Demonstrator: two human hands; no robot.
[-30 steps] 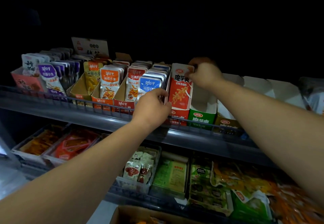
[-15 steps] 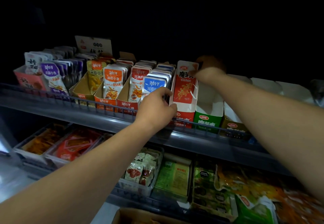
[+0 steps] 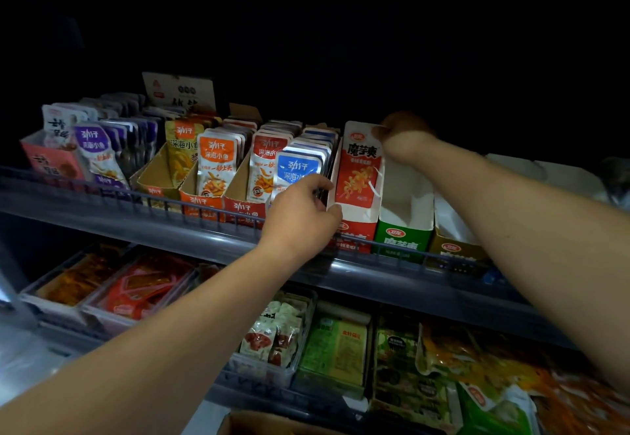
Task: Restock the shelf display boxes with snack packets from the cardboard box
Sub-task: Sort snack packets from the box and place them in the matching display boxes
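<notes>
Currently, the upper shelf [image 3: 211,242] carries a row of display boxes behind a low wire rail [image 3: 170,197]. The red box [image 3: 354,233] stands right of centre, touching the green box [image 3: 402,242] on its right. One red packet [image 3: 358,165] stands upright in the red box, at the front.

Hand status:
- Left hand [image 3: 300,216]: fingers curled round the front left corner of the red box, thumb on its front panel. The knuckles lie just beside the blue packets [image 3: 296,170].
- Right hand [image 3: 402,134]: reaches in from the right and pinches the top right corner of the red packet. The hand is blurred and in shadow, so finger detail cannot be resolved.

The green box shows a white interior with no packets in view. A white card [image 3: 179,90] stands at the back left. The lower shelf [image 3: 426,295] holds clear trays [image 3: 112,318] and bagged goods. The cardboard box [image 3: 272,422] shows only its top edge at the bottom of the view, below the shelves. The room above and behind the shelves is dark; only the shelf fronts are lit.
</notes>
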